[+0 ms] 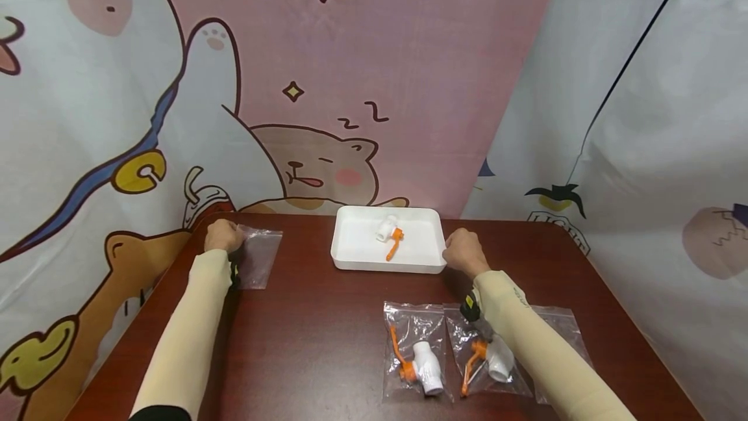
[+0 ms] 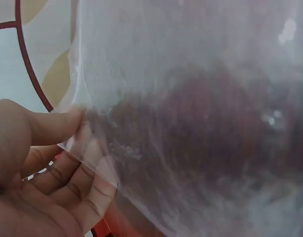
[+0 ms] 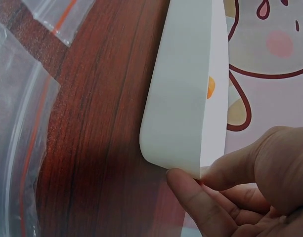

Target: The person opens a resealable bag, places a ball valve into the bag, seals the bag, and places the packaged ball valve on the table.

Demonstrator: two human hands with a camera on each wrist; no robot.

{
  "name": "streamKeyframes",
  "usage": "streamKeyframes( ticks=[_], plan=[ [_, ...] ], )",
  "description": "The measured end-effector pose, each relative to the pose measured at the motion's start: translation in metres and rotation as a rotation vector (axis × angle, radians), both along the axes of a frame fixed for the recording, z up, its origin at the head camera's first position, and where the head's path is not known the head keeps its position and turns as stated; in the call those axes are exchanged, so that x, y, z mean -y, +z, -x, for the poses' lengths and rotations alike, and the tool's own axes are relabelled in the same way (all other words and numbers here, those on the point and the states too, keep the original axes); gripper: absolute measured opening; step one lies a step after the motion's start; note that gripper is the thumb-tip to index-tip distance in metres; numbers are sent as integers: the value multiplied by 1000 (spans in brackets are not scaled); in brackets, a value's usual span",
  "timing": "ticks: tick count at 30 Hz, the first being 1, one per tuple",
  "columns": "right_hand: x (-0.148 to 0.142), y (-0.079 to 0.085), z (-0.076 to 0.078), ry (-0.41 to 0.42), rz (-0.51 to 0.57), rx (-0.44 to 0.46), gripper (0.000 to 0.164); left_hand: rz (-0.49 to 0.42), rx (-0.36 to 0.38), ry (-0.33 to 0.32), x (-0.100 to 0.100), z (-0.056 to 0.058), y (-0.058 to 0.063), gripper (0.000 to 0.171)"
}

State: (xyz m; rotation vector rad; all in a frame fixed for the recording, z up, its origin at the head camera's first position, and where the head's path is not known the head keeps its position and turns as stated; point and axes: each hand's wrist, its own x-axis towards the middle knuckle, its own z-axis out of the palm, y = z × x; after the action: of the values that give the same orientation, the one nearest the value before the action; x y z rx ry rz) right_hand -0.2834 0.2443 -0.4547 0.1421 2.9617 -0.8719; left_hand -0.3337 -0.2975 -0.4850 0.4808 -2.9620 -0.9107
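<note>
At the table's left side my left hand point(image 1: 222, 236) pinches the edge of a clear plastic bag point(image 1: 260, 258) between thumb and fingers. In the left wrist view the bag point(image 2: 191, 123) hangs as a cloudy sheet with no contents showing. My right hand point(image 1: 464, 252) grips the right end of a white tray point(image 1: 355, 242), and the right wrist view has thumb and forefinger at the corner of its wall point(image 3: 176, 113). Inside the tray lies a white ball valve point(image 1: 386, 229) with an orange handle point(image 1: 395, 245).
Near the front right, a zip bag point(image 1: 403, 320) holds another white-and-orange ball valve point(image 1: 428, 369). Beside it a second bagged valve point(image 1: 499, 359) lies close to my right forearm. A further bag point(image 1: 563, 323) is partly hidden under that arm. A patterned cloth point(image 1: 421, 83) hangs behind the table.
</note>
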Motion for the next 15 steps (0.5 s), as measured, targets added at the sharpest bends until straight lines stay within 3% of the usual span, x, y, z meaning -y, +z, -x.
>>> streamKeyframes(
  ticks=[9, 15],
  plan=[
    [0, -1, -1, 3, -8, -16, 37, -99, -96, -75, -10, -10, 7, 32],
    [-1, -1, -1, 16, -15, -28, 36, -147, -176, -84, -20, -17, 9, 29]
  ],
)
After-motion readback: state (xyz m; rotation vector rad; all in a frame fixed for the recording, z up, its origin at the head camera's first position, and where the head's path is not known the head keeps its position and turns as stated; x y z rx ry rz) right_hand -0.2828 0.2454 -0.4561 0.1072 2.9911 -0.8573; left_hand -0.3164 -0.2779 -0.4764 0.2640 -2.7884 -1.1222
